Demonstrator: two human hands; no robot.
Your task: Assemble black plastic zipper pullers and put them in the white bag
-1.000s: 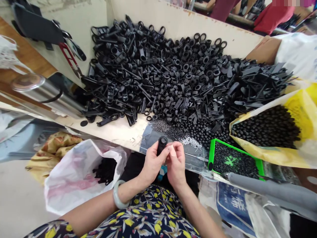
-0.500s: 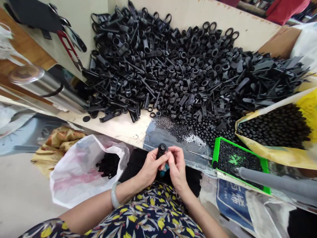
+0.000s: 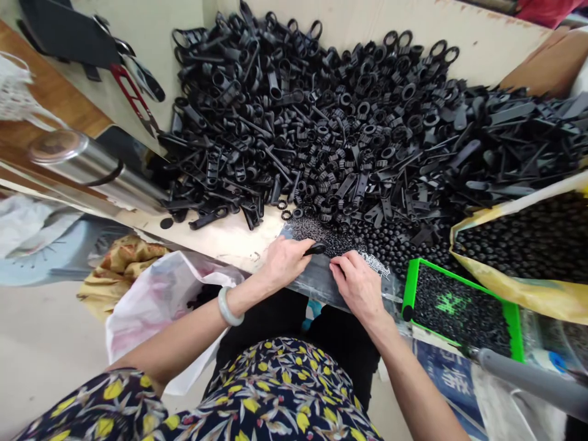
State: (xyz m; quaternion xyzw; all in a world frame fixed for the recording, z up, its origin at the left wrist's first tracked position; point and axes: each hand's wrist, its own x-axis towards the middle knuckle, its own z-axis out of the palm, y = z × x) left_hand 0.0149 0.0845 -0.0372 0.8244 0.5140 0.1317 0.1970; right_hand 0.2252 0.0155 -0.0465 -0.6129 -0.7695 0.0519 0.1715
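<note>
My left hand point(image 3: 283, 262) is closed around a black plastic part point(image 3: 316, 248), which pokes out beyond the fingertips over the dark mat point(image 3: 316, 277). My right hand point(image 3: 361, 285) rests at the mat with its fingers bent and pinched together. Whatever those fingers hold, if anything, is hidden. Just beyond both hands lie tiny springs or similar bits point(image 3: 312, 228) and small black pieces point(image 3: 342, 240). Silver pins point(image 3: 377, 264) are heaped beside my right hand, partly covered by it. A large pile of black plastic clips and rings point(image 3: 321, 135) spreads behind.
On the right stand a green tray point(image 3: 413, 285) of small black pieces and a yellow-white bag point(image 3: 505, 285) of black balls. A grey handle-like bar point(image 3: 528, 376) juts in below. At left are a steel flask point(image 3: 92, 159) and a white bag point(image 3: 147, 318).
Both hands have moved forward from near my body onto the mat and farther apart. The black part stays in my left hand, now tilted over. My right hand has left it.
</note>
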